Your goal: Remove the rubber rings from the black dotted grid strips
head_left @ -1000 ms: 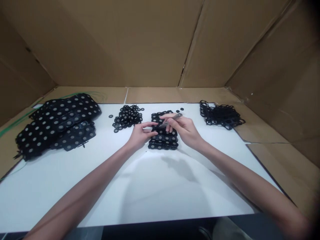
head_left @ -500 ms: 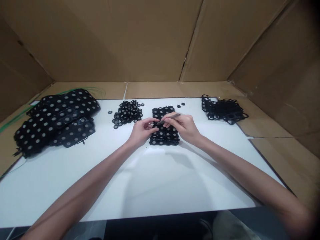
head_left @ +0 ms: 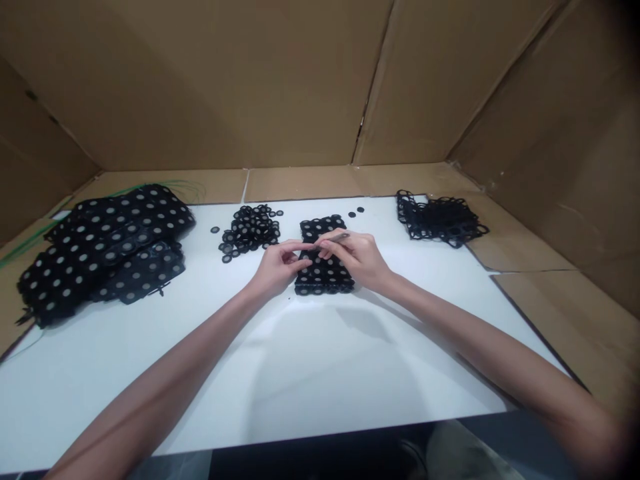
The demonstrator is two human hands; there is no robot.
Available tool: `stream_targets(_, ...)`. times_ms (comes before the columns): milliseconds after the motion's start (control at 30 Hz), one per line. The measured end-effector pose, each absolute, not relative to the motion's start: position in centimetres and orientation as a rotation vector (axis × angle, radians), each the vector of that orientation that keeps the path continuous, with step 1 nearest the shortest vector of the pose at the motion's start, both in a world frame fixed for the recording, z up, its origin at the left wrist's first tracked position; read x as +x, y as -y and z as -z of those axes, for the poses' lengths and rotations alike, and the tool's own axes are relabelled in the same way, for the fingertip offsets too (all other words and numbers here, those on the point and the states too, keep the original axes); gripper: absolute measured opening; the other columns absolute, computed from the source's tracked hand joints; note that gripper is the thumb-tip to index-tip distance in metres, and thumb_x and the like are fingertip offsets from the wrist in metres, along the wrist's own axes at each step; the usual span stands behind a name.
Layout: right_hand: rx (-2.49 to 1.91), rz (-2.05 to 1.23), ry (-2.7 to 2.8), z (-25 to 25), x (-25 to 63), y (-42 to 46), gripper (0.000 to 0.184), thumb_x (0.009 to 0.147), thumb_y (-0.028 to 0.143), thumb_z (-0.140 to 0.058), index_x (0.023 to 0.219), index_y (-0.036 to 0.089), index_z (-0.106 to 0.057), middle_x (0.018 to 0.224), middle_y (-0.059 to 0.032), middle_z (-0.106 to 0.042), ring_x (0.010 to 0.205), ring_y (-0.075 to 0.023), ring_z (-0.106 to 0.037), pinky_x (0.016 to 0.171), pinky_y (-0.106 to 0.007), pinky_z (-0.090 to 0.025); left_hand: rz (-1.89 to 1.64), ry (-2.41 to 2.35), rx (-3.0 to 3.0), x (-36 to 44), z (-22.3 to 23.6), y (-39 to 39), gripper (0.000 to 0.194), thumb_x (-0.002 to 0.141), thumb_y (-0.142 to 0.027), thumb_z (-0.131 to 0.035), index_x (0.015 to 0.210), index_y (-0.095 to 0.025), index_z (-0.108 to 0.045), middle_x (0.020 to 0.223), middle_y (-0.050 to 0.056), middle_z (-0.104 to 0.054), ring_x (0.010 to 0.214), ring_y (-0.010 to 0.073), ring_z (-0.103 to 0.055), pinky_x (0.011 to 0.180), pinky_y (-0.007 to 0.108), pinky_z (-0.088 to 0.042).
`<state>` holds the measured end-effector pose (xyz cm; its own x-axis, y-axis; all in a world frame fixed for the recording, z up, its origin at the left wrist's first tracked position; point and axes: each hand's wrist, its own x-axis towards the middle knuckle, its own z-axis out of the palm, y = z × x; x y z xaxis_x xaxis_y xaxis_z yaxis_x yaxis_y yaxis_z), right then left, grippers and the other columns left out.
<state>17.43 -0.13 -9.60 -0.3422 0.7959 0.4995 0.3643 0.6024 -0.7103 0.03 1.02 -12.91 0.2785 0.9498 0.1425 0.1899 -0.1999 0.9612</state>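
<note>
Fingers (head_left: 337, 250) of the right hand (head_left: 366, 260) are closed on a slim grey tool (head_left: 341, 236), pinched between thumb and fingertips, its rear end tilting up to the right and its front end pointing left and down. Left hand (head_left: 274, 268) faces it, index finger and thumb apart at the tips, both over the left side of a black sheet with grey dots (head_left: 326, 272); the index fingertip is close by the tool's front end, and I cannot tell whether they touch. This sheet lies under both hands on the white tabletop (head_left: 320, 380). Just beyond its far right corner are 2 small dark discs (head_left: 356, 213). To its left sits a pile of dark rings with grey centres (head_left: 253, 228), with 1 loose ring (head_left: 215, 230) lying apart on the pile's left. Farther left, a large heap of dotted black sheets (head_left: 105, 250) covers the table's corner, green strands (head_left: 30, 248) running beside and behind it. Well apart on the right lies a tangled heap of black netting (head_left: 445, 220). Cardboard walls (head_left: 225, 80) rise behind and on both sides.
</note>
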Motion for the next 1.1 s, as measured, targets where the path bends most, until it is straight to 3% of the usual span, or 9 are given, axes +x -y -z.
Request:
stream_targets(133, -0.936, -0.556, 1.947, 9.7, 17.2, 0.2, 0.025, 0.085, 0.027, -0.042, 0.071, 0.017, -0.061, 0.080, -0.0019, -0.065, 0.063, -0.0093, -0.059, 0.063, -0.024, -0.051, -0.993, -1.049, 1.512, -0.1, 13.1, -1.2, 0.033, 0.059, -0.028, -0.069, 0.091, -0.017, -0.067, 0.086, 0.005, -0.062, 0.046, 0.0045, -0.037, 0.043, 0.022, -0.028)
stream_targets(267, -0.959, -0.541, 1.928, 9.5, 16.9, 0.2, 0.024, 0.085, 0.027, -0.042, 0.072, 0.016, -0.060, 0.074, -0.0020, -0.064, 0.060, -0.0096, -0.059, 0.062, -0.023, -0.050, -0.970, -0.981, 1.404, -0.2, 13.5, -1.4, 0.036, 0.059, -0.027, -0.069, 0.093, -0.016, -0.065, 0.068, 0.000, -0.059, 0.040, 0.0022, -0.029, 0.039, 0.021, -0.020)
stream_targets(433, -0.967, -0.528, 1.937, 9.5, 16.5, 0.1, 0.021, 0.084, 0.024, -0.043, 0.073, 0.015, -0.059, 0.072, -0.0019, -0.063, 0.057, -0.0092, -0.059, 0.061, -0.022, -0.048, -0.964, -0.945, 1.314, -0.3, 13.5, -1.4, 0.034, 0.059, -0.025, -0.070, 0.091, -0.016, -0.064, 0.046, -0.007, -0.042, 0.037, 0.0026, -0.025, 0.038, 0.021, -0.016)
stream_targets(667, -0.973, -0.455, 1.999, 10.2, 16.1, -0.3, 0.024, 0.084, 0.025, -0.042, 0.069, 0.016, -0.058, 0.073, -0.0025, -0.062, 0.060, -0.0102, -0.059, 0.063, -0.024, -0.049, -0.995, -0.958, 1.307, -0.1, 13.8, -1.6, 0.032, 0.058, -0.026, -0.071, 0.087, -0.015, -0.066, 0.054, -0.002, -0.051, 0.041, 0.0035, -0.030, 0.041, 0.022, -0.022)
stream_targets(900, -0.957, -0.493, 1.826, 8.7, 16.8, 0.4, 0.025, 0.085, 0.029, -0.041, 0.074, 0.016, -0.060, 0.070, -0.0021, -0.062, 0.059, -0.0101, -0.058, 0.061, -0.025, -0.049, -0.985, -0.993, 1.292, 0.0, 13.1, -1.2, 0.042, 0.059, -0.024, -0.069, 0.099, -0.018, -0.063, 0.042, -0.009, -0.026, 0.038, 0.0031, -0.019, 0.039, 0.021, -0.015)
stream_targets(1100, -0.984, -0.370, 1.746, 7.2, 18.4, 1.3, 0.028, 0.085, 0.032, -0.041, 0.072, 0.018, -0.061, 0.065, -0.0011, -0.060, 0.056, -0.0102, -0.055, 0.057, -0.026, -0.047, -1.026, -0.994, 1.282, 0.0, 13.1, -1.1, 0.040, 0.060, -0.021, -0.067, 0.100, -0.018, -0.063, 0.047, -0.007, -0.032, 0.042, 0.0043, -0.026, 0.041, 0.020, -0.021)
